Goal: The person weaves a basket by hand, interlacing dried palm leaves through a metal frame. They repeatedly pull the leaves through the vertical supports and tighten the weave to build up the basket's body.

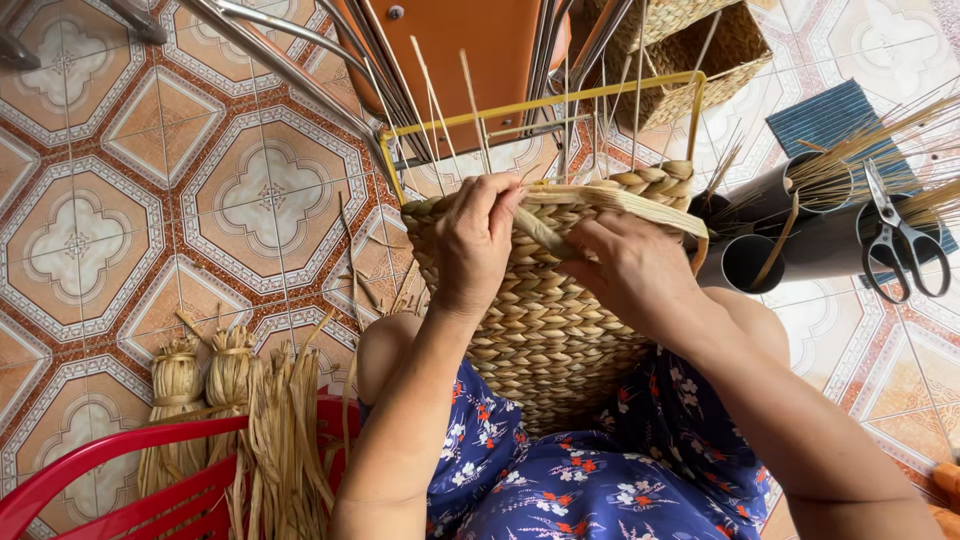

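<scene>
1. A half-made woven basket (pixel 545 320) sits in the person's lap, between the knees, resting against the blue flowered dress (pixel 580 480).
2. The left hand (pixel 478 240) is curled shut at the top edge of the basket. Its fingers pinch the flat straw strand (pixel 600 200) right at the rim.
3. The right hand (pixel 630 265) is bent half closed. It presses on the same strand just beside the left hand and holds it against the basket wall.
4. To do this bit well, I think the strand should stay flat and pulled snug. Each tuck should sit tight next to the thick braid (pixel 655 182) on the rim, so no gaps show.
5. It may also help to keep the thin upright sticks (pixel 472 95) straight inside the yellow wire frame (pixel 545 100), so the wall grows even.
6. The basket holds the frame and the sticks. I cannot see what else is inside.
7. Dark round tubes (pixel 752 262) lie on the tiled floor (pixel 150 200) at the right. Long thin reeds (pixel 870 150) poke out of them.
8. Scissors (pixel 900 240) lie on top of the tubes.
9. Another woven basket (pixel 705 55) lies tipped farther back. Its inside is too dark to tell.
10. Bundles of dried straw (pixel 235 410) lean on a red plastic chair (pixel 120 470) at the lower left.
</scene>
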